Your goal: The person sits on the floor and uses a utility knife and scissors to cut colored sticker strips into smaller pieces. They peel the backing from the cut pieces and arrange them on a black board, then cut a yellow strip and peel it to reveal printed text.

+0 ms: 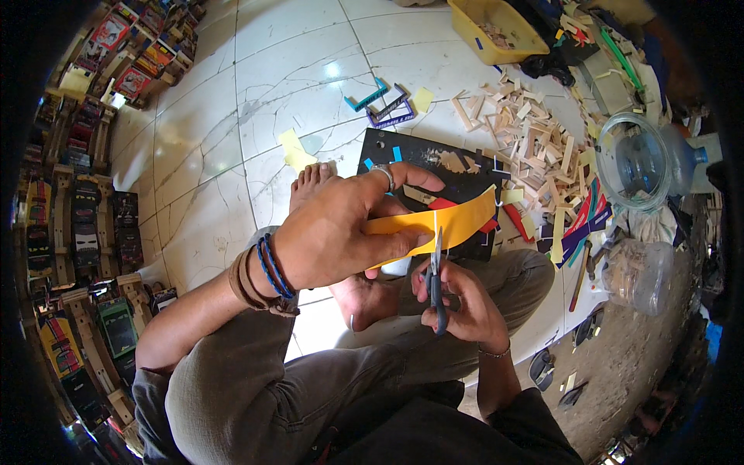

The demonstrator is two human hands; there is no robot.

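An orange-yellow strip (465, 221), apparently card or sticker sheet, is pinched between the thumb and fingers of my left hand (341, 225). Its free end curls up to the right. My right hand (465, 302) grips a pair of scissors (435, 298) with dark handles, blades pointing away from me. The blades are at the strip's lower edge, in line with a white line across it. Beneath my hands lies a black board (380, 147) with scraps on it. My left fingers hide part of the strip.
Many small wooden pieces (535, 139) are heaped right of the board. Teal and purple frame-like pieces (387, 105) lie beyond it. A yellow basin (500, 31), a clear plastic jug (635, 159) and a hammer (580, 275) are at the right. Stacked colourful items (85, 217) line the left.
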